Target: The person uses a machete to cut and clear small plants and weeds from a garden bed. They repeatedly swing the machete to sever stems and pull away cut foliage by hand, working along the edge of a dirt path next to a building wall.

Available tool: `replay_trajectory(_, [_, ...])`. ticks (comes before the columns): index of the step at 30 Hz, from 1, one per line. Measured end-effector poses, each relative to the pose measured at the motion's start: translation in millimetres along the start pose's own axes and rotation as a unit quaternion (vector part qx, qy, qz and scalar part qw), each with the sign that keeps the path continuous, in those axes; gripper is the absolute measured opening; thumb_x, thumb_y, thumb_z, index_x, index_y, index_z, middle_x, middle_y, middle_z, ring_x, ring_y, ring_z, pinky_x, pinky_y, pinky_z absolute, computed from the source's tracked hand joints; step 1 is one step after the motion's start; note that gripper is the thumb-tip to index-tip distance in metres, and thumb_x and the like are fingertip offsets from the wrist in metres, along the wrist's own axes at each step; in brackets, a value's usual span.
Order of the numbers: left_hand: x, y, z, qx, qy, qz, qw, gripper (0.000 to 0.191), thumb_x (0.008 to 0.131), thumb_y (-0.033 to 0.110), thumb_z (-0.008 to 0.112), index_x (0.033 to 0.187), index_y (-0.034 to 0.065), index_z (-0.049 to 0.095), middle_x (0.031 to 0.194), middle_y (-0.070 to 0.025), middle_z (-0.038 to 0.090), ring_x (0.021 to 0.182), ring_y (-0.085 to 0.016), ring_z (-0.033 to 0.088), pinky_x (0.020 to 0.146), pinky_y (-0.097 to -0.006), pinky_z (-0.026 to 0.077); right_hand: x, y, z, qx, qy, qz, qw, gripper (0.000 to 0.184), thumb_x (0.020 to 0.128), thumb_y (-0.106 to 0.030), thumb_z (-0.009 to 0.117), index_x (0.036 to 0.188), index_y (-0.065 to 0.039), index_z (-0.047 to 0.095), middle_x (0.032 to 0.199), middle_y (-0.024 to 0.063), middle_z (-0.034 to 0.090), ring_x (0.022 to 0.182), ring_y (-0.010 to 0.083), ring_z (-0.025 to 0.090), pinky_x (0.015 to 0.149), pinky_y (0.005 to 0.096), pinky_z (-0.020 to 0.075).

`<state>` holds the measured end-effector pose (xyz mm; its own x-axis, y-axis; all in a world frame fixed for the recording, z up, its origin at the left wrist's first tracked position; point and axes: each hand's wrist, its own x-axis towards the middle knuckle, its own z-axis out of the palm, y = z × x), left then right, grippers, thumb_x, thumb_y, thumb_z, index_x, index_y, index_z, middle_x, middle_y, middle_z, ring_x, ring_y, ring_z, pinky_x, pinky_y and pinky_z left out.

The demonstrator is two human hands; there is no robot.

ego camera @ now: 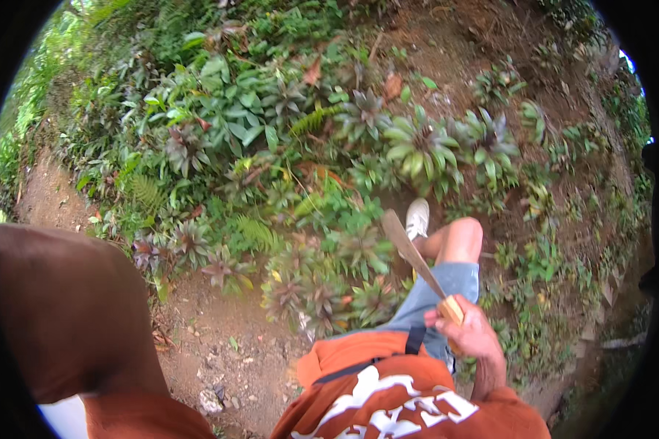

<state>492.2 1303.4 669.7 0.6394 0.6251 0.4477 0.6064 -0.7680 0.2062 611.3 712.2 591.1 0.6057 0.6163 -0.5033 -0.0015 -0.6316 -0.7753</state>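
Note:
My right hand grips the pale wooden handle of a machete. Its broad blade angles up and to the left, over my thigh and toward the plants. The blade tip shows in front of low greenery, though I cannot tell whether it touches any leaves. My left arm is raised and bent close to the camera at the left, and its hand is out of view. Nearest the blade are leafy rosette plants with green and purplish leaves.
My white shoe stands among the plants on a dirt slope. A dense bed of broad-leaved plants and ferns spreads ahead. Bare soil with stones lies at lower left. Dry brown leaves are scattered uphill.

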Motion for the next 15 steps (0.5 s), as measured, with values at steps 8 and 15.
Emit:
replay_trajectory(8, [22, -9, 7, 0.023, 0.024, -0.046, 0.998, 0.040, 0.096, 0.033, 0.063, 0.119, -0.0001, 0.066, 0.103, -0.0158, 0.071, 0.090, -0.030, 0.069, 0.079, -0.0392, 0.056, 79, 21, -42, -0.100, -0.005, -0.003, 0.995, 0.030, 0.091, -0.026, 0.078, 0.106, -0.003, 0.065, 0.087, 0.0079, 0.070, 0.081, 0.0159, 0.065, 0.072, 0.0361, 0.0522])
replay_trajectory(15, [60, 6, 23, 0.037, 0.082, -0.059, 0.994, 0.032, 0.096, 0.027, 0.065, 0.115, 0.0007, 0.068, 0.100, -0.0153, 0.072, 0.088, -0.029, 0.069, 0.078, -0.0386, 0.056, 175, 3, -115, 0.113, 0.044, -0.055, 0.991, 0.037, 0.089, -0.014, 0.075, 0.120, 0.003, 0.063, 0.091, 0.0039, 0.068, 0.077, 0.0126, 0.066, 0.067, 0.0301, 0.0530])
